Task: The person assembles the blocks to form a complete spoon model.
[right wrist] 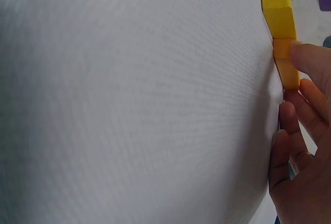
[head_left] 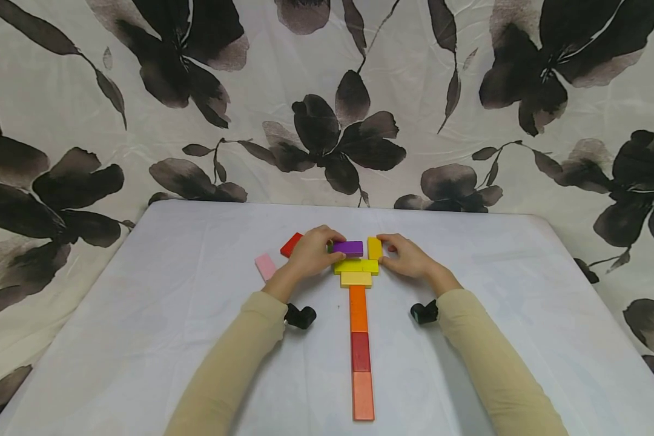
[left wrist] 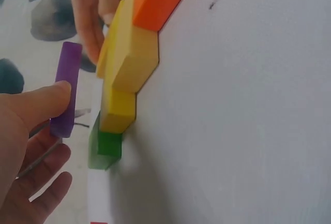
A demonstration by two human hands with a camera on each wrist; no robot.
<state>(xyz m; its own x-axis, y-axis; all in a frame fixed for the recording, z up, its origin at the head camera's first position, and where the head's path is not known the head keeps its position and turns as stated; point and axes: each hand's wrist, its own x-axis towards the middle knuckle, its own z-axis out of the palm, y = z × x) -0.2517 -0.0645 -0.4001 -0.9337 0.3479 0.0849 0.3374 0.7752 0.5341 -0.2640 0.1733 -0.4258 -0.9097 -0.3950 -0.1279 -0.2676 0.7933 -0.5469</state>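
My left hand (head_left: 312,251) pinches a purple block (head_left: 348,248) between thumb and fingers; the left wrist view shows this block (left wrist: 67,87) raised off the table. My right hand (head_left: 409,257) holds an amber-yellow block (head_left: 374,248), thumb at its near end and fingers at its far end. Just in front of both lies a row of yellow blocks (head_left: 354,266), with a paler yellow block (head_left: 356,279) against its near side. A green block (left wrist: 106,144) stands beyond the yellow row, mostly hidden by my left hand in the head view.
From the pale block a column runs toward me: orange (head_left: 358,309), dark red (head_left: 361,352) and salmon (head_left: 363,396) blocks. Left of my left hand lie a red block (head_left: 291,244) and a pink block (head_left: 265,266). A white cloth (head_left: 142,339) covers the table; floral fabric hangs behind.
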